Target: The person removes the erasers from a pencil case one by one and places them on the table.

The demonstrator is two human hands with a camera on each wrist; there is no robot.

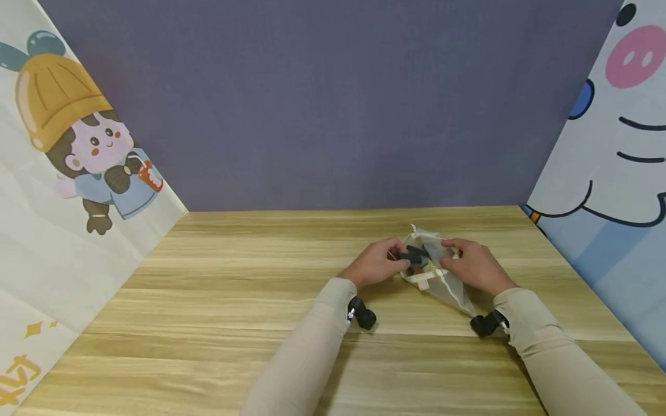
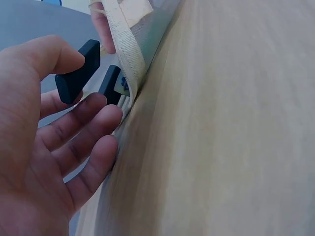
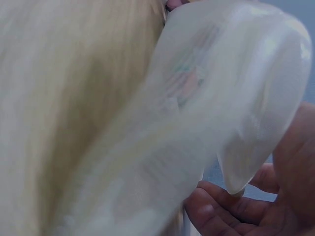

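Observation:
A pale, see-through mesh bag (image 1: 451,290) with a cream-edged mouth lies on the wooden table, its opening toward the left hand. My left hand (image 1: 378,261) is at that mouth and pinches a dark rectangular tile (image 2: 78,73) between thumb and fingers. Another dark tile (image 2: 110,84) sits just inside the mouth, beside a pale face with blue marks. With fingers bent, my right hand (image 1: 474,266) holds the far-right side of the bag's mouth. Through the mesh in the right wrist view, blurred coloured pieces (image 3: 187,78) show inside; their kind is unclear.
The wood-grain table (image 1: 208,323) reaches back to a dark grey-blue panel (image 1: 333,104). Cartoon-printed sheets flank it, a child figure (image 1: 99,138) at left and a pink-snouted figure (image 1: 619,127) at right. A small black camera sits on each wrist.

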